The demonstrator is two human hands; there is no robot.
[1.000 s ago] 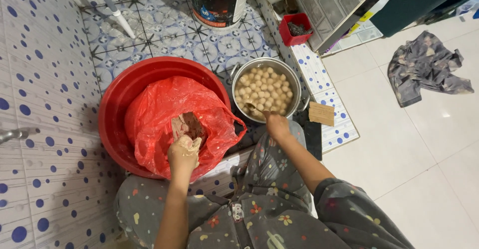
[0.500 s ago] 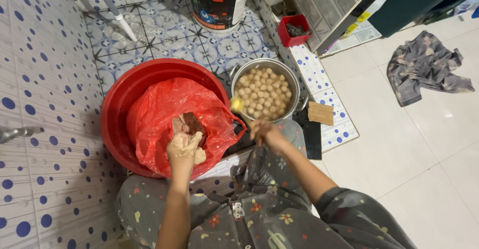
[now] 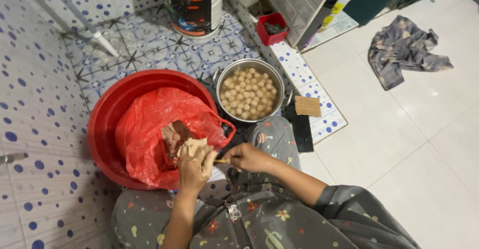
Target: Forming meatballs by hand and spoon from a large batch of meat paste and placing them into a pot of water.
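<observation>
Left to right. Dotted wall tiles run down the left edge; the red basin [image 3: 107, 124] sits hard against them, so there is no room to move on that side. The red bag [image 3: 149, 134] lies open inside the basin, with a brownish mass showing at its mouth.

My left hand [image 3: 195, 163] is over the bag's near edge, grip closed around a lump of pale paste [image 3: 192, 146]. It sits about where it was half a second ago.

Change: my right hand [image 3: 248, 157] was at the pot a second ago, then midway with a loaded spoon, and is now just beside the left hand. Its grip is narrow, pinched on the spoon [image 3: 221, 160], whose tip meets the paste. Judgement: one ball has gone into the pot and the next is being shaped.

The pot [image 3: 251, 93] stands just right of the basin, nearly touching it, well filled with pale balls. My patterned knee lies between pot and hands, so the path back is short and low over the rim.

Further right: a raised dotted step edge with a small brown board [image 3: 307, 106], then open white floor, with a crumpled cloth [image 3: 401, 54] well apart. A bucket [image 3: 195, 7] and a small red box [image 3: 272, 28] stand beyond the pot.
</observation>
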